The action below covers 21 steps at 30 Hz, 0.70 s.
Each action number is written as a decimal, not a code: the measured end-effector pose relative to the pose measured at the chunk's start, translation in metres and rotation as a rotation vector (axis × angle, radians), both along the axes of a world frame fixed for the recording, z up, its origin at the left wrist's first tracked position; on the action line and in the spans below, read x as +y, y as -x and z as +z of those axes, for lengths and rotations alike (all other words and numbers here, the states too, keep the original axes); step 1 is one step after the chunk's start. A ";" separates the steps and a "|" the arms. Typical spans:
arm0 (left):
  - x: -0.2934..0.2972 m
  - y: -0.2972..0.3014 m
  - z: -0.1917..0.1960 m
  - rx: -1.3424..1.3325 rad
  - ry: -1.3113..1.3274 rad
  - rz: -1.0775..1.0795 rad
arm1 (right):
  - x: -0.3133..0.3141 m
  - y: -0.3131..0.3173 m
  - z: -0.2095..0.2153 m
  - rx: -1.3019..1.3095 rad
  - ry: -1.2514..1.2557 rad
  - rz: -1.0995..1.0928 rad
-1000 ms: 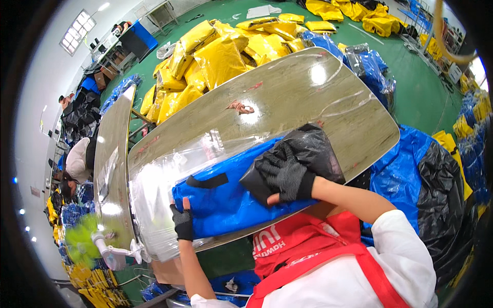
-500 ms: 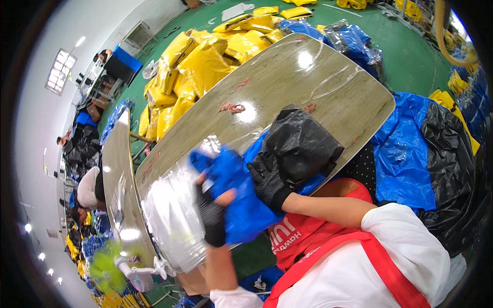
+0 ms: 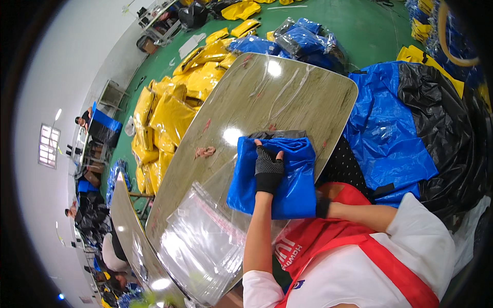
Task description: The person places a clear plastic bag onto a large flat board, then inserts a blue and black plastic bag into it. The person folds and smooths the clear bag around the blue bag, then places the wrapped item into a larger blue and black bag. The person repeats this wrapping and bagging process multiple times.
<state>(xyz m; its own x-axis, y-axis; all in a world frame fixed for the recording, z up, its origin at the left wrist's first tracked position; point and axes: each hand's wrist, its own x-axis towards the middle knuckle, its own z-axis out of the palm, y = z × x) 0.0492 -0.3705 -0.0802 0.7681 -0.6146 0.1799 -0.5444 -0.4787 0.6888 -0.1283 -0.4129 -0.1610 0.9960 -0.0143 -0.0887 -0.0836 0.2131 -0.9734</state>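
A folded blue plastic sheet (image 3: pixel 297 179) is in front of me over the near side of the table, with some of its black part (image 3: pixel 282 135) showing past its far edge. My left hand (image 3: pixel 269 169), in a black dotted glove with bare fingertips, grips the sheet from above, a finger and the thumb pressed on the folds. At the sheet's near right corner is my right hand (image 3: pixel 322 204), also gloved; its fingers are hidden behind the sheet. To the left of the sheet lies a stack of clear plastic bags (image 3: pixel 200 246).
The wood-pattern table (image 3: pixel 303 97) has pinkish strings (image 3: pixel 205 152) on it. Yellow wrapped packages (image 3: pixel 169 113) are heaped beyond its left side, blue ones (image 3: pixel 308 38) behind. A blue-and-black sheet (image 3: pixel 387 128) spreads at right. Another tabletop (image 3: pixel 136 238) stands at left.
The blue part has been folded over the black part, now mostly covered. My left hand has moved right and up onto it; my right hand has gone behind its near edge. The view has turned.
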 end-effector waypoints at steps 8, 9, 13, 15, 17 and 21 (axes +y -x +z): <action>0.006 -0.008 0.013 -0.459 -0.686 -0.095 | -0.108 -0.077 0.150 -0.807 1.347 -0.274; 0.003 -0.006 0.044 -0.576 -0.648 -0.149 | -0.121 -0.093 0.131 -0.652 1.475 -0.142; 0.024 -0.030 0.041 -0.649 -0.470 -0.205 | -0.140 -0.106 0.095 -0.457 1.379 0.112; 0.042 -0.039 0.011 -0.315 -0.263 -0.176 | -0.140 -0.112 0.083 -0.507 1.272 0.118; 0.050 -0.059 -0.021 0.047 0.005 -0.068 | -0.132 -0.115 0.072 -0.540 1.217 0.111; 0.057 -0.056 -0.003 -0.268 -0.236 0.048 | -0.140 -0.116 0.077 -0.739 1.405 -0.021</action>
